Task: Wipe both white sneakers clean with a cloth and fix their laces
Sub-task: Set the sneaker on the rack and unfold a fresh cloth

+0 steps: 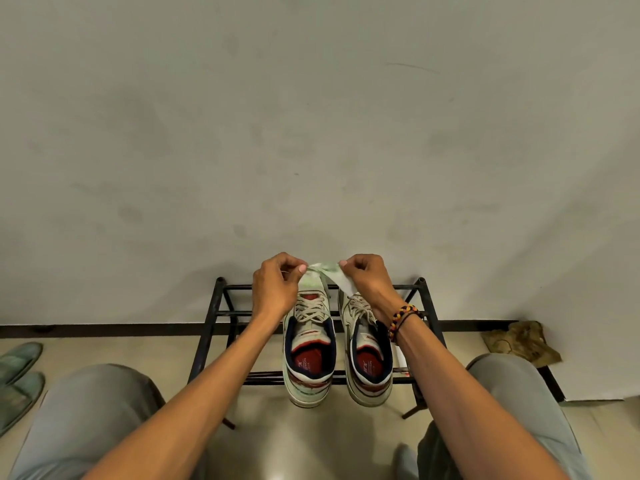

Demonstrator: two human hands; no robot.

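Note:
Two white sneakers with red insoles and navy collars stand side by side on a black metal rack [207, 327], toes toward the wall. The left sneaker [309, 351] and the right sneaker [370, 355] both have their laces threaded. Above their toes, a pale whitish-green cloth [332, 277] is stretched between my hands. My left hand [277, 285] pinches its left end with thumb and fingers. My right hand [367, 282] pinches the right end; a beaded bracelet sits on that wrist. The hands cover the sneakers' toe caps.
The rack stands against a plain grey wall [311, 133] with a dark baseboard. A pair of green slippers [17, 379] lies on the tiled floor at the far left. A crumpled brown rag [519, 341] lies at the right. My knees in grey trousers flank the rack.

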